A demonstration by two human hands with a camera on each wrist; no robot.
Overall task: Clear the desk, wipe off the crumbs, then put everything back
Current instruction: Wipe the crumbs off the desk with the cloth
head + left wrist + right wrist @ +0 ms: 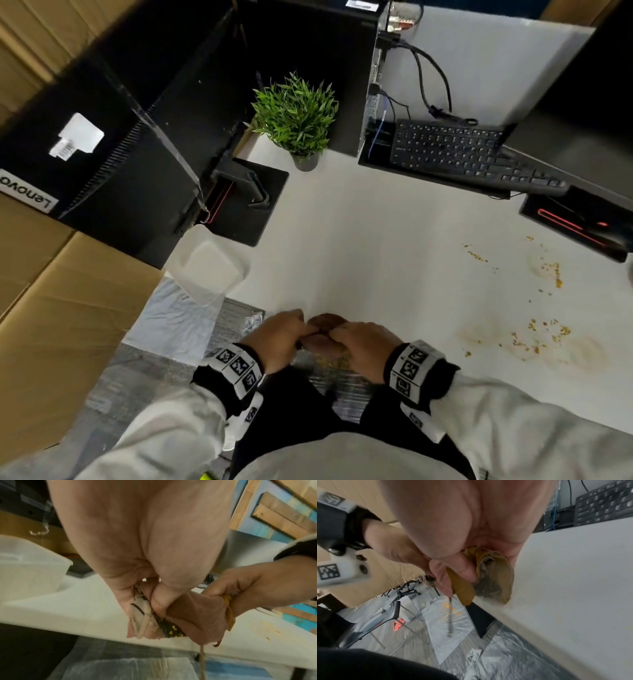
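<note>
At the white desk's (376, 240) front edge both hands bunch a brown cloth (327, 320) between them. My left hand (291, 334) grips its left end; in the left wrist view the cloth (193, 620) is folded, with yellow crumbs (173, 628) caught in the fold. My right hand (359, 342) pinches the other end, and the cloth (494, 577) bulges out past the thumb in the right wrist view. Yellow crumbs (548, 274) and smears (534, 337) lie on the desk's right part.
A potted plant (298, 116), a black keyboard (472, 154) and a computer tower stand at the back. A monitor base (250, 202) and a white plastic container (209, 267) sit at the left. Cardboard boxes (61, 308) flank the desk. Plastic sheeting (447, 615) with crumbs covers the floor.
</note>
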